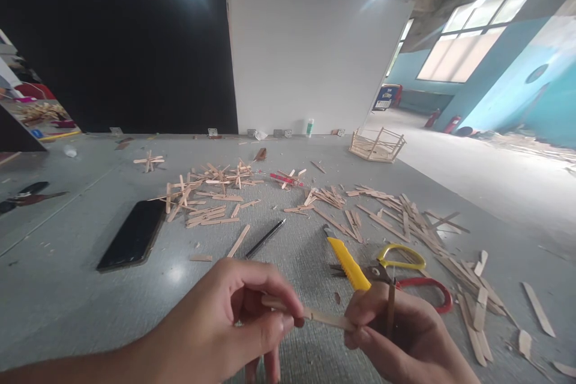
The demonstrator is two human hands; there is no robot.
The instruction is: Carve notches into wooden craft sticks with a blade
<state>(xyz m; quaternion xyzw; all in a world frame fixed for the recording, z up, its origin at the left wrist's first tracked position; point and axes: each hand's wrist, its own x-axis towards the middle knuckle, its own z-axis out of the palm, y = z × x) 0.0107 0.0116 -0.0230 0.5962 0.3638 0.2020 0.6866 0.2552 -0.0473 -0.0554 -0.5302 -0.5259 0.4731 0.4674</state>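
Low in the head view, a wooden craft stick [328, 318] stretches between my two hands, with a small notch or joint near its middle. My left hand [243, 318] pinches its left end between thumb and fingers. The right end is gripped by my right hand [396, 330], thumb against forefinger. A thin brown strip [391, 309] stands up by the right fingers; whether it is held I cannot tell. Just beyond that hand lie a yellow utility knife [348, 263] and scissors [411, 257] with one yellow and one red handle, partly hidden by the hand.
A black phone [132, 237] and a pen [265, 239] lie farther in. Loose craft sticks [211, 213] are scattered across the grey table, many on the right [477, 288]. A stick-built frame [377, 145] stands near the far right edge. Black and white panels [315, 60] border the back.
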